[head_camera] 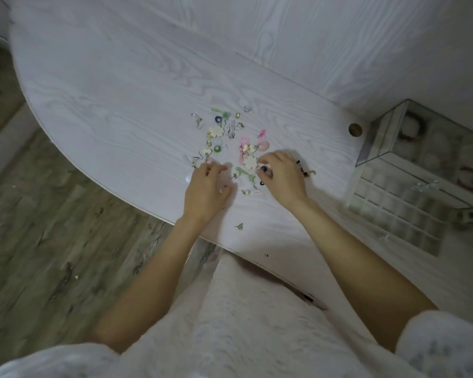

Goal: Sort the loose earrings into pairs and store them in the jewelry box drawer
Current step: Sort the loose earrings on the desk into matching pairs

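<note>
Grey wood-plank floor (pixel 52 227) lies left of a white, wood-grained worktop (pixel 120 91) with a rounded edge. Loose earrings (pixel 230 137) lie scattered mid-worktop: two cream flowers, pink and green pieces, small hooks; too many to count exactly. The left hand (pixel 205 186) curls its fingers at the pile's edge; whether it holds anything I cannot tell. The right hand (pixel 281 175) pinches a dark bead earring (pixel 264 168). Far right stands one glass jewelry box (pixel 421 148), drawer (pixel 399 214) pulled out.
</note>
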### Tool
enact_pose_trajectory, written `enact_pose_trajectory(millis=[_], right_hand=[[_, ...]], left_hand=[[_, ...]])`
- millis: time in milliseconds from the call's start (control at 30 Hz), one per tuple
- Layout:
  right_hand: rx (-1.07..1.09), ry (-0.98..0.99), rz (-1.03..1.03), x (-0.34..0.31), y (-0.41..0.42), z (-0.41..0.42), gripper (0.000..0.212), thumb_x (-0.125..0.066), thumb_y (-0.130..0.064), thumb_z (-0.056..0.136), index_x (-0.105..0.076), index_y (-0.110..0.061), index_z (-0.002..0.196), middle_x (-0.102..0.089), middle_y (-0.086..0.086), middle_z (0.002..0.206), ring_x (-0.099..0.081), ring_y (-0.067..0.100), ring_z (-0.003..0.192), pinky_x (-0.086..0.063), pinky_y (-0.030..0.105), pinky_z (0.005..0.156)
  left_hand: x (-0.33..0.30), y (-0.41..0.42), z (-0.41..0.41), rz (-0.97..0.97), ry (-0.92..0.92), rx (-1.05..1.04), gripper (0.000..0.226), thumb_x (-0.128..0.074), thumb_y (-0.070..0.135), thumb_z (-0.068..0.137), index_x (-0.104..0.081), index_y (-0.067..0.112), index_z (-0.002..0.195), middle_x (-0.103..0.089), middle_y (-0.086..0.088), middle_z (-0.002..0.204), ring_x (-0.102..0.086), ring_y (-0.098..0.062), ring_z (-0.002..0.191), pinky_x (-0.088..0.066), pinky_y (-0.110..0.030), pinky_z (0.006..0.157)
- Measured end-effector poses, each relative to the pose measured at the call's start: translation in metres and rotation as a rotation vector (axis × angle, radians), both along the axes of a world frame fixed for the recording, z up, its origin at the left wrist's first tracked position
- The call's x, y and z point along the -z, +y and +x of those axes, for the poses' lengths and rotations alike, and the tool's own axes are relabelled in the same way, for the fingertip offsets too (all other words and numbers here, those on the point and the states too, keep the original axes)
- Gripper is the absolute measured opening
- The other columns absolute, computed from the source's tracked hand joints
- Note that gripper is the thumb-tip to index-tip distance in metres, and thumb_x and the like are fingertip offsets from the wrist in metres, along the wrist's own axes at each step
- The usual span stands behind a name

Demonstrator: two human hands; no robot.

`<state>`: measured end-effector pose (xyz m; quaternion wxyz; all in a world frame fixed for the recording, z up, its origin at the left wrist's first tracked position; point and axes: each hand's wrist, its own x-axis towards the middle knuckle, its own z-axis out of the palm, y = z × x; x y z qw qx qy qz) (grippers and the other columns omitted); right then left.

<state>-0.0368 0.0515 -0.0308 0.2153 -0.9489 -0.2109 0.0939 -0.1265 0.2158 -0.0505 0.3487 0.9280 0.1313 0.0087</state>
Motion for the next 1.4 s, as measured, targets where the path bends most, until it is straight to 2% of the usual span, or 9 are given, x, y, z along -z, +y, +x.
enact_pose_trajectory(millis=[333,400,667,767,867,1033,1167,1233,1400], right_hand=[[0.015,0.02,-0.341,0.001,0.027,0.02,0.04,-0.061,-0.027,0.086,-0.054,-0.008,0.121,-0.055,0.011,0.125,-0.043,0.029,0.118,-0.034,0.037,0.101],[0.008,0.007,-0.297,0.0,0.027,0.021,0.038,-0.058,-0.026,0.087,-0.055,-0.01,0.121,-0.055,0.01,0.125,-0.041,0.028,0.121,-0.032,0.037,0.102],[0.022,-0.054,-0.283,0.005,0.06,0.027,0.037,-0.061,-0.037,0.086,-0.052,-0.011,0.11,-0.064,0.011,0.103,-0.055,0.028,0.098,-0.037,0.036,0.087],[0.045,-0.069,-0.24,0.003,0.06,0.027,0.028,-0.059,-0.026,0.088,-0.052,-0.01,0.109,-0.065,0.01,0.099,-0.056,0.027,0.094,-0.037,0.034,0.085],[0.081,-0.049,-0.146,-0.003,0.057,0.023,0.031,-0.059,-0.018,0.084,-0.051,-0.008,0.113,-0.064,0.011,0.1,-0.055,0.029,0.102,-0.038,0.036,0.087],[0.152,0.0,0.122,-0.036,0.037,0.007,0.035,-0.059,-0.019,0.085,-0.055,-0.013,0.12,-0.065,0.005,0.093,-0.054,0.023,0.093,-0.042,0.035,0.086],[0.203,0.122,0.385,-0.054,-0.001,-0.019,0.022,-0.062,-0.016,0.084,-0.063,-0.018,0.106,-0.056,0.0,0.091,-0.054,0.01,0.074,-0.048,0.023,0.071],[0.242,0.145,0.421,-0.051,-0.025,-0.037,0.013,-0.063,-0.013,0.083,-0.063,-0.016,0.096,-0.055,-0.002,0.091,-0.056,0.012,0.076,-0.049,0.022,0.07],[0.369,0.174,0.25,-0.009,-0.09,-0.077,0.012,-0.06,-0.011,0.085,-0.062,-0.013,0.097,-0.058,0.004,0.097,-0.058,0.014,0.081,-0.051,0.026,0.072]], left_hand=[[0.005,0.035,0.024,0.132,0.002,-0.05,0.018,-0.06,0.019,0.088,-0.063,0.014,0.105,-0.059,-0.011,0.106,-0.049,-0.03,0.099,-0.047,-0.037,0.07],[0.007,0.038,0.025,0.133,-0.008,-0.024,0.016,-0.06,0.021,0.088,-0.065,0.014,0.102,-0.06,-0.009,0.104,-0.051,-0.029,0.097,-0.043,-0.033,0.067],[0.005,0.042,0.032,0.085,0.019,0.028,0.015,-0.067,0.013,0.082,-0.066,0.009,0.096,-0.056,-0.012,0.097,-0.051,-0.029,0.094,-0.039,-0.03,0.068],[0.008,0.044,0.025,0.078,0.011,0.031,0.012,-0.068,0.012,0.08,-0.063,0.01,0.091,-0.055,-0.011,0.095,-0.051,-0.028,0.09,-0.043,-0.034,0.066],[0.002,0.043,0.016,0.002,-0.063,-0.026,0.011,-0.068,0.016,0.082,-0.062,0.012,0.09,-0.058,-0.008,0.097,-0.05,-0.023,0.089,-0.035,-0.024,0.071],[-0.046,0.033,0.007,-0.378,-0.208,-0.246,0.008,-0.062,0.021,0.089,-0.055,0.018,0.092,-0.066,0.005,0.096,-0.06,-0.013,0.089,-0.048,-0.025,0.078],[-0.077,0.002,0.008,-0.555,-0.182,-0.226,0.013,-0.06,0.018,0.09,-0.048,0.023,0.087,-0.068,-0.005,0.085,-0.066,-0.011,0.069,-0.051,-0.022,0.062],[-0.068,-0.023,0.005,-0.53,-0.113,-0.172,0.009,-0.058,0.018,0.09,-0.049,0.019,0.089,-0.068,-0.004,0.08,-0.065,-0.013,0.065,-0.054,-0.028,0.059],[-0.019,-0.107,-0.012,-0.382,0.119,0.074,0.012,-0.051,0.018,0.094,-0.055,0.014,0.104,-0.069,-0.003,0.093,-0.063,-0.02,0.083,-0.051,-0.04,0.076]])
